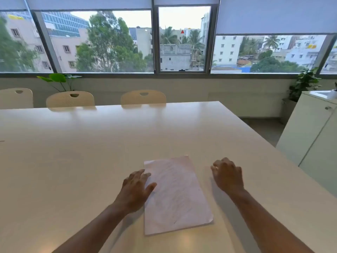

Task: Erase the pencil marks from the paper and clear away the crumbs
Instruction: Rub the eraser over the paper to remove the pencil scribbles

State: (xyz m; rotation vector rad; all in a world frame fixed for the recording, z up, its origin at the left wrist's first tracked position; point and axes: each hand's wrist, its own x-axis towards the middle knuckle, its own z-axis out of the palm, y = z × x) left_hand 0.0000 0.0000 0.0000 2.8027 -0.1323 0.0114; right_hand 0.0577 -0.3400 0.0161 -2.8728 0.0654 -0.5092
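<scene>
Paper point(177, 194) lies near us on the counter point(91, 143); our left hand point(136, 190) presses its left edge flat-fingered, right hand point(228, 175) curled beside it, contents unclear. We should pin firmly, rub lightly.

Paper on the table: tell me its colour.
The paper is off-white with faint pencil marks, head view.

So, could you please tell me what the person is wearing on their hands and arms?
Nothing that shows: the left hand and right hand are bare, with no gloves, and both forearms are uncovered to the frame's edge, so no sleeves appear. No watch or bracelet shows at either wrist.
</scene>
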